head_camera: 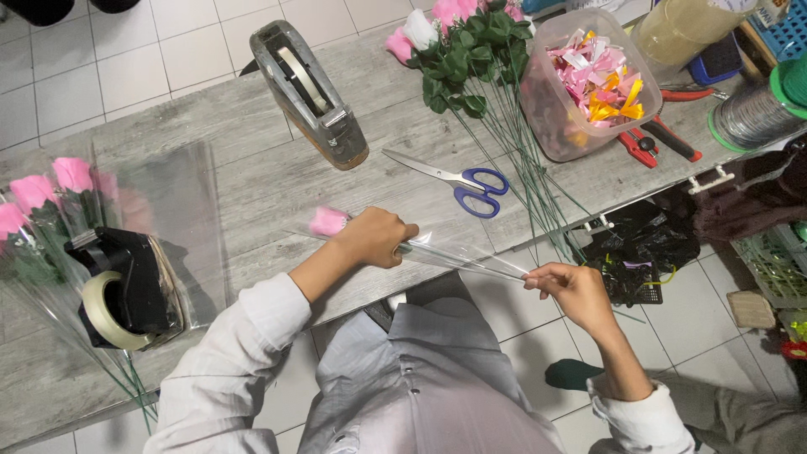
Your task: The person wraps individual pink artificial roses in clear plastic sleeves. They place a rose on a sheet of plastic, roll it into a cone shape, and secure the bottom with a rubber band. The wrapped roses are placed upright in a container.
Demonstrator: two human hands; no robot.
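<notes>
My left hand (376, 237) grips the upper part of a pink artificial rose (328, 221) wrapped in a clear plastic sleeve (458, 256), just above the grey table's front edge (252, 210). The sleeve tapers to the right, where my right hand (572, 286) pinches its narrow end and the stem, out beyond the table over the tiled floor. Blue-handled scissors (471, 183) lie on the table just behind the sleeve.
A metal tape dispenser (311, 92) stands at the back centre; a black one (126, 290) sits at front left beside wrapped pink roses (38, 197). Loose roses with green stems (479, 50), a clear tub of ribbons (588, 80), red pliers (664, 139) and wire spool (752, 113) lie right.
</notes>
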